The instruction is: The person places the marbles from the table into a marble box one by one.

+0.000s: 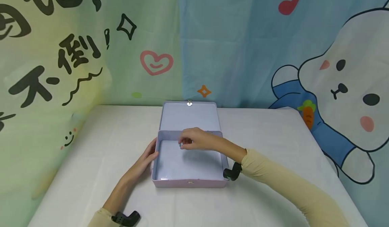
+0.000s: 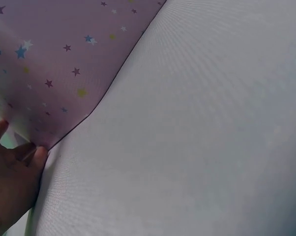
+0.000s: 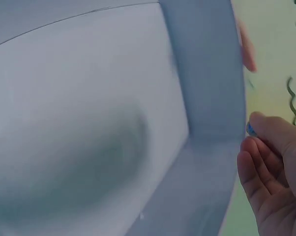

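Observation:
An open tin box (image 1: 189, 183) stands on the white-covered table, its hinged lid (image 1: 189, 115) tipped back behind it. The inside is pale lavender; the left wrist view shows a pink outer wall (image 2: 64, 59) printed with small stars. My left hand (image 1: 145, 159) rests against the box's left side, thumb near the rim and fingers along the outside. Over the back part of the box, my right hand (image 1: 197, 139) pinches a tiny blue object (image 3: 251, 129) between thumb and fingertips. Its kind cannot be made out, since the fingers cover most of it.
White cloth (image 1: 121, 129) covers the table around the box. A printed curtain (image 1: 212, 61) hangs behind the table's far edge and along its sides. The lid has a small metal clasp (image 1: 189, 103). A black wrist device (image 1: 232, 171) sits close to the box's right rim.

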The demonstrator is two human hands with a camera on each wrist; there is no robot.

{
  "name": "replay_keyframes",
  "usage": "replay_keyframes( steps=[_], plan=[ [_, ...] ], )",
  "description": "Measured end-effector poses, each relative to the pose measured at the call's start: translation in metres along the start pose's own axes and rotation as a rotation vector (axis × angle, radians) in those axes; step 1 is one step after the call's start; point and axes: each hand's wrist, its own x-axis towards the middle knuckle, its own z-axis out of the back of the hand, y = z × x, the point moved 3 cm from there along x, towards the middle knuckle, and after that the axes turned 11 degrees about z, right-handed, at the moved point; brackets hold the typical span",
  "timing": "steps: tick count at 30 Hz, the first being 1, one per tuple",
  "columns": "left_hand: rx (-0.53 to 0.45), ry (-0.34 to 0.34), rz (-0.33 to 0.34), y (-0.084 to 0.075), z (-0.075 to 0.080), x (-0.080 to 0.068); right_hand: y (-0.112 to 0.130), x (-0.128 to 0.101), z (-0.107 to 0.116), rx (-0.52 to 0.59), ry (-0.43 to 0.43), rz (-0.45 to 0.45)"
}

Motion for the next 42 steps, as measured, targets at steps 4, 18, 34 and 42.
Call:
replay_keyframes(
  steps=[4, 18, 34, 42],
  plan=[
    [0.008, 0.019, -0.017, -0.001, -0.002, 0.001, 0.0, 0.02, -0.016, 0.006, 0.108, 0.023],
    [0.003, 0.006, 0.015, 0.003, -0.001, 0.001, -0.011, 0.055, -0.064, 0.052, 0.348, -0.024],
    [0.0, 0.006, 0.012, 0.0, 0.001, 0.001, -0.012, 0.071, -0.082, 0.062, 0.448, -0.049],
    [-0.002, 0.011, -0.006, 0.0, 0.001, 0.0, -0.007, 0.074, -0.084, 0.047, 0.462, -0.035]
  ],
)
